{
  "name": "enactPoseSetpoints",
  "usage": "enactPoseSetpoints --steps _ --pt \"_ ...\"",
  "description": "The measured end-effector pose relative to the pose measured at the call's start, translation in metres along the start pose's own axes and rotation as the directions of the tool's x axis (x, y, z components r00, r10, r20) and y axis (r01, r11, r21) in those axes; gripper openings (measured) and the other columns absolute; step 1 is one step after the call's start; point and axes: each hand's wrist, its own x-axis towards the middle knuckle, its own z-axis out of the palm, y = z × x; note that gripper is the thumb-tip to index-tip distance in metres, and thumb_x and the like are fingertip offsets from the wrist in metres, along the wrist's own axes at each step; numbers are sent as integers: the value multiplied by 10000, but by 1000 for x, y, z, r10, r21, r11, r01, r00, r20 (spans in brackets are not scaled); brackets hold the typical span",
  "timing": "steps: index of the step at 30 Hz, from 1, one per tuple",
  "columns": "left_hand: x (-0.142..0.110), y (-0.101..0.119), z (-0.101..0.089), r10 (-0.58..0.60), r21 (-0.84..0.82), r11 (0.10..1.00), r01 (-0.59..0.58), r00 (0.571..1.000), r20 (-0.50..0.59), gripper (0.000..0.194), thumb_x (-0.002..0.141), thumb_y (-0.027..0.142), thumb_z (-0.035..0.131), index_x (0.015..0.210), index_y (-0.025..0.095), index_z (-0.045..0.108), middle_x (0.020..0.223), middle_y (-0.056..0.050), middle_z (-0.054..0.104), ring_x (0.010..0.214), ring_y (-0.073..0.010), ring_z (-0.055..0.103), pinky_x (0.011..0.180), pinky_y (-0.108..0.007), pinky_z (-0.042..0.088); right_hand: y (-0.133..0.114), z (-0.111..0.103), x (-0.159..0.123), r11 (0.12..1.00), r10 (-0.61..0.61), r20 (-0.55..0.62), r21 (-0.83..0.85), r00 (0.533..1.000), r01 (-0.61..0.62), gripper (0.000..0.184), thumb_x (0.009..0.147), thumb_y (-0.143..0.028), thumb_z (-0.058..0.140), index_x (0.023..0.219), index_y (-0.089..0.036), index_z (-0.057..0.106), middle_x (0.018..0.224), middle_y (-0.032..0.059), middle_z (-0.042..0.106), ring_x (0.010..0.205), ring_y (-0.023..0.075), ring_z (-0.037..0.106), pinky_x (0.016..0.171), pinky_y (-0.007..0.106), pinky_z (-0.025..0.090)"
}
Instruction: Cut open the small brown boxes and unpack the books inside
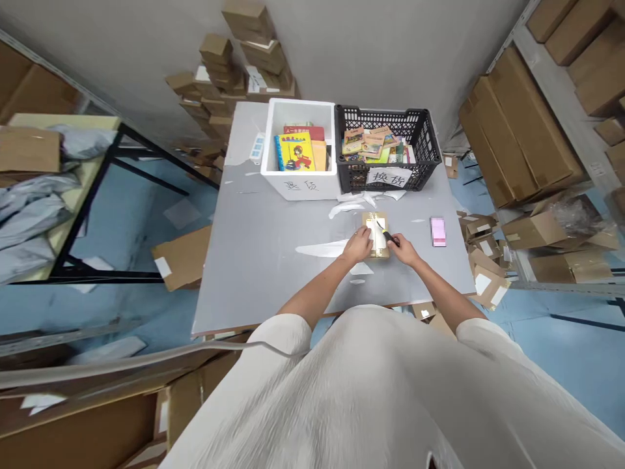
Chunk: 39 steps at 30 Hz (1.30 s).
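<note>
A small taped cardboard box (380, 252) with a pale label lies on the grey table in front of me. My left hand (358, 243) grips the box at its left side, fingers curled over the edge. In my right hand (402, 249) is a utility knife (388, 236) with a black and yellow handle, its tip over the box's label near the middle. Strips of white paper (322, 249) lie beside and behind the box.
Behind the box stand a white foam bin (300, 187) of books and a black plastic crate (388, 177) of small packs and booklets. A pink-screened phone (438, 232) lies at the right. Cardboard boxes (520, 130) crowd the right side; a grey table (254, 260) extends left.
</note>
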Motion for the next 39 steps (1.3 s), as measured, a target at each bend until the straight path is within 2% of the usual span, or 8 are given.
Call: enactPoseSetpoints --steps 5,9,12,20,24,28,31,39 --pt "4 24 5 -55 94 994 57 998 -20 581 1086 356 556 1628 149 548 1715 -219 523 1637 -388 434 1368 -545 350 19 -2 1 990 21 -58 144 998 -13 440 980 -591 652 1272 -261 671 1223 83 819 1093 278 742 1047 464 593" --pt "3 57 15 -161 130 979 154 986 40 837 1051 506 649 1762 158 376 1753 -244 468 1601 -444 438 1290 -583 393 27 -12 10 983 55 -129 179 990 -31 464 966 -609 677 1253 -245 676 1324 116 785 1113 284 737 1065 471 592" --pt "6 71 20 -165 169 975 145 981 106 953 992 446 739 1798 181 305 1776 -250 422 1596 -443 440 1280 -567 388 29 -18 16 981 59 -163 195 985 -27 485 952 -632 703 1230 -236 679 1370 133 758 1200 302 724 1108 479 581" --pt "3 37 9 5 248 966 -68 969 249 1135 818 51 740 1812 298 252 1829 -189 360 1635 -411 389 1326 -617 309 29 -21 17 958 99 -175 285 980 -46 485 964 -664 705 1203 -245 656 1375 125 763 1332 301 678 1176 452 535" --pt "-4 25 4 21 236 969 -67 981 192 962 912 130 698 1786 252 315 1697 -201 506 1572 -406 452 1323 -597 306 28 -13 12 922 152 -53 366 987 -122 470 977 -662 687 1192 -251 617 1215 98 813 1122 261 744 1018 408 597" --pt "-9 28 5 57 197 976 -89 986 158 671 1028 296 650 1671 228 472 1575 -195 591 1477 -389 524 1256 -544 384 24 -4 4 884 161 56 435 985 -169 417 976 -633 734 1142 -271 609 1167 83 843 1149 267 768 1007 404 602" --pt "-10 30 7 89 204 971 -124 981 173 547 1018 229 626 1561 229 558 1537 -181 621 1436 -375 549 1210 -521 421 20 -5 -2 868 145 151 455 978 -199 367 981 -594 739 1094 -261 635 1176 86 846 1143 267 789 969 380 612" --pt "-1 34 15 58 246 964 -105 980 192 668 850 61 672 1500 170 563 1510 -203 617 1417 -349 598 1386 -556 239 26 -55 -7 947 170 161 246 972 -206 283 1050 -487 633 966 -224 692 1019 58 821 774 170 737 645 244 556"
